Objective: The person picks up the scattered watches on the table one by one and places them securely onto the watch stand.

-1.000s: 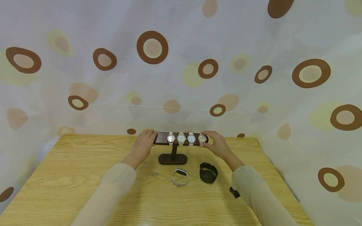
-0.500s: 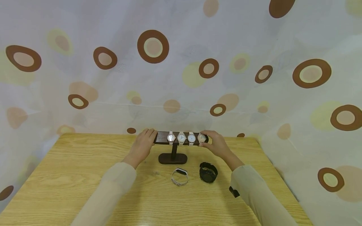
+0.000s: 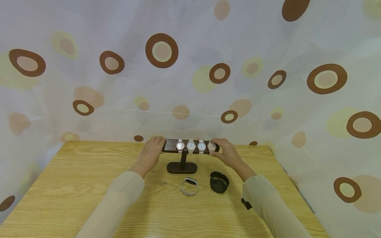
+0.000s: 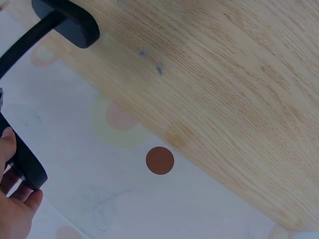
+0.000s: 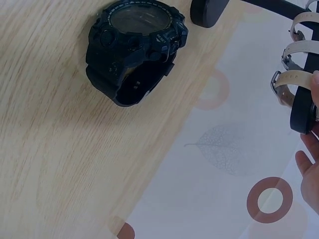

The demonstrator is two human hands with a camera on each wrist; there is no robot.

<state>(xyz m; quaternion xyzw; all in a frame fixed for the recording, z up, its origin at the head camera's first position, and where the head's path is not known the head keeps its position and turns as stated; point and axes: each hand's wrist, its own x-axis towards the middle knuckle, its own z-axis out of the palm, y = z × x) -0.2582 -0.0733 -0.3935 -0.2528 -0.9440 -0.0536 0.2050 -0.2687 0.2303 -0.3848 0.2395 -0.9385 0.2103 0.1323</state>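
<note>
A dark brown watch stand [image 3: 170, 145] rises near the far table edge, with white- or pale-strapped watches lined up along its crossbar. My left hand [image 3: 149, 153] holds the bar's bare left end; in the left wrist view, thumb and fingers of that hand [image 4: 15, 214] wrap the dark bar end [image 4: 29, 164]. At the opposite end, my right hand [image 3: 228, 153] pinches the outermost watch [image 3: 211, 146], fingers above and thumb below. The right wrist view has this watch's beige strap [image 5: 294, 78] looped round the bar, beside my right hand [image 5: 311, 184].
In front of the stand's base [image 3: 182, 168] lie a white fitness band [image 3: 187, 192] and a chunky black digital watch [image 3: 219, 183]. A small black object [image 3: 246, 203] pokes out from beside the right sleeve. Behind the wooden table [image 3: 89, 185] hangs a patterned sheet [image 3: 184, 89].
The outermost watch has slid slightly left along the bar, closer to its neighbour, with my right hand on it. My left hand keeps its place on the bar's end.
</note>
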